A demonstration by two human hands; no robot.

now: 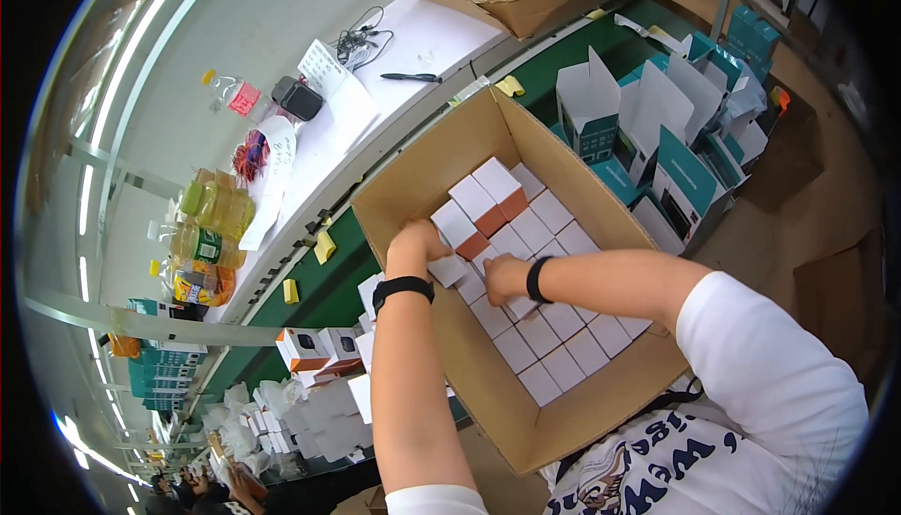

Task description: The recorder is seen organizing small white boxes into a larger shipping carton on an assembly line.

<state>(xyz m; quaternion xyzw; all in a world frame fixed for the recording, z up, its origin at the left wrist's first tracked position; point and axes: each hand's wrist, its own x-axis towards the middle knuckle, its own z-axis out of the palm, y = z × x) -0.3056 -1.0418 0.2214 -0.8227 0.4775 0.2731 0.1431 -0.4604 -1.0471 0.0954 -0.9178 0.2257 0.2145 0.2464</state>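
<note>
Both my hands reach into a large open cardboard carton [521, 440] that holds rows of small white boxes [547, 346]. At its left wall, my left hand [419, 239] is closed on a small white box [448, 269], which sits tilted above its neighbours. My right hand [508, 278] is over the middle of the layer with its fingers curled down against the box tops; what lies under the fingers is hidden. Several boxes with orange sides [500, 187] stand higher, as an upper row toward the far end.
Opened teal-and-white cartons [685, 173] crowd the right. On the left, a white shelf [413, 32] bears a pen [411, 77], cables, a black device [297, 98] and bottles [216, 210]. More small boxes [324, 351] stand on the green bench left of my left arm.
</note>
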